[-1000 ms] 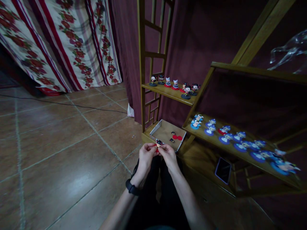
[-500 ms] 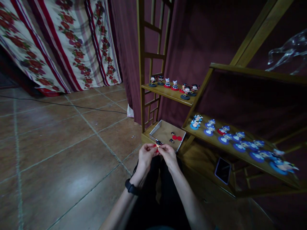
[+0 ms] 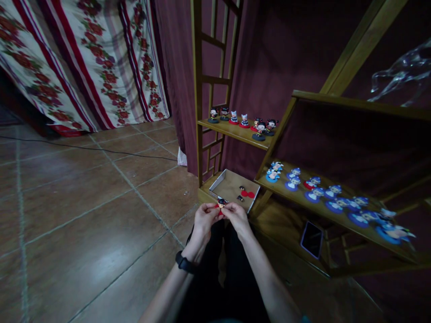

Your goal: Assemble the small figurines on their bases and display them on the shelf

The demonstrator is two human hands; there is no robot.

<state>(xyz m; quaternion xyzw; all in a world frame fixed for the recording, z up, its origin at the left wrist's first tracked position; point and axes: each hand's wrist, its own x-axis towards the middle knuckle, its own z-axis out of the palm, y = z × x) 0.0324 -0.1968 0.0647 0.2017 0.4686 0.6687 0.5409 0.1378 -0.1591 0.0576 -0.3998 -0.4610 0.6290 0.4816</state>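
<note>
Between the fingertips of both hands is a small figurine (image 3: pixel 221 203) with black hair, a pale face and red below. My left hand (image 3: pixel 204 218) is closed on its left side, and my right hand (image 3: pixel 236 217) pinches it from the right. Fingers cover most of its lower part, with a bit of red showing around it. Just beyond the hands lies a shallow cardboard box (image 3: pixel 222 180). Inside it are red round bases (image 3: pixel 248 194) and two small dark figurine pieces (image 3: pixel 240 198).
Several finished-looking figurines (image 3: pixel 259 130) stand on the upper wooden shelf (image 3: pixel 232 131). More, mostly blue and purple figurines (image 3: pixel 315 194), line the right shelf. A phone (image 3: pixel 311 239) lies on the low board. A clear horse-like ornament (image 3: pixel 400 72) stands upper right. A cable (image 3: pixel 84 146) crosses the tiled floor.
The view has shifted very slightly. Both hands stay in nearly the same place, still gripping the figurine, and the box contents look the same.
</note>
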